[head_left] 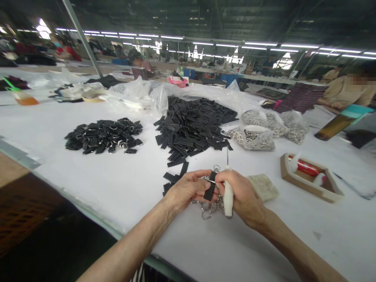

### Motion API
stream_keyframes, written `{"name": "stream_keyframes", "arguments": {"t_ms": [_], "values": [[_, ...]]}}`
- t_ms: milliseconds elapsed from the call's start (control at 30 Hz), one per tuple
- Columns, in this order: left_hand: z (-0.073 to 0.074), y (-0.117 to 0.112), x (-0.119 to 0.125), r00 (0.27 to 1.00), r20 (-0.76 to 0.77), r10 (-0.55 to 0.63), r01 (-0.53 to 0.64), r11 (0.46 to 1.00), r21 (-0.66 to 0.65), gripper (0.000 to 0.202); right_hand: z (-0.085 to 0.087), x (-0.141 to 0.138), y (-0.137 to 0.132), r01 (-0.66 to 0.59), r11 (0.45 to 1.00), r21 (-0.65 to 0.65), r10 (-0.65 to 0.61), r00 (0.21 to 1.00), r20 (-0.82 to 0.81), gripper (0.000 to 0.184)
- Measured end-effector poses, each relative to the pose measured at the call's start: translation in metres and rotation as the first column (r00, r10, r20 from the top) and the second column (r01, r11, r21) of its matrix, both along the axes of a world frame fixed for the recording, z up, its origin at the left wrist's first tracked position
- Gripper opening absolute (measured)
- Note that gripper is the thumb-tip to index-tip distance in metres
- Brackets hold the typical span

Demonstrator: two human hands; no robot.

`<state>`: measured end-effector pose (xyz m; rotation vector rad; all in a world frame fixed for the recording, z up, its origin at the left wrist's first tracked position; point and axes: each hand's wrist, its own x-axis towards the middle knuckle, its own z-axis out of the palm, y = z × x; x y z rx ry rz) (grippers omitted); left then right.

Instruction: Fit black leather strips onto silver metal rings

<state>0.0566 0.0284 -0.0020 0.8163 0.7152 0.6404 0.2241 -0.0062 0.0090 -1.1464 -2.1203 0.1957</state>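
Observation:
My left hand (188, 190) is closed in a pinch on a short black strap piece (210, 187) held just above the white table (117, 184). My right hand (242, 196) is wrapped round a white-handled tool (228, 194) whose thin metal tip points up, and its fingertips meet the strap. Under both hands lies a small heap of metal rings (209, 206). A few loose black straps (174, 176) lie just left of my left hand.
A large pile of black straps (194, 125) lies mid-table, a pile of straps with rings (102, 135) to its left. Bags of metal rings (264, 131) sit right. A cardboard tray (308, 176) and a pale sponge (264, 187) lie near my right hand. A person sits far right.

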Motion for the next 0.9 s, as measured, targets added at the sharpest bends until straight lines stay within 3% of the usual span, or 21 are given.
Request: {"name": "stream_keyframes", "arguments": {"t_ms": [167,300,500,633,733,900], "values": [[0.001,0.000,0.000,0.999,-0.019,0.028,-0.029,1.000,-0.009,0.028,-0.006,0.002,0.000,0.055,0.998,0.017,-0.055,0.998,0.007,0.007],[0.003,0.002,0.000,0.989,-0.021,0.145,-0.146,0.987,-0.065,0.018,-0.007,0.000,-0.004,0.093,0.995,0.044,-0.092,0.995,-0.033,0.009],[0.001,0.003,0.003,0.945,0.025,0.327,-0.322,0.939,-0.120,0.015,-0.008,-0.010,-0.005,-0.132,0.967,0.216,0.099,0.982,0.158,0.021],[0.000,0.002,0.005,0.935,0.039,0.352,-0.340,0.924,-0.177,0.017,-0.016,-0.014,-0.001,-0.108,0.945,0.308,0.058,0.984,0.167,0.020],[0.000,0.001,0.005,0.944,0.053,0.324,-0.307,0.929,-0.207,0.018,-0.018,-0.014,-0.001,-0.073,0.966,0.248,0.058,0.996,0.065,0.017],[-0.001,0.002,0.004,0.965,0.139,0.221,-0.194,0.963,-0.188,0.014,-0.016,-0.011,-0.007,0.067,0.998,-0.004,-0.067,0.986,-0.153,0.011]]}}
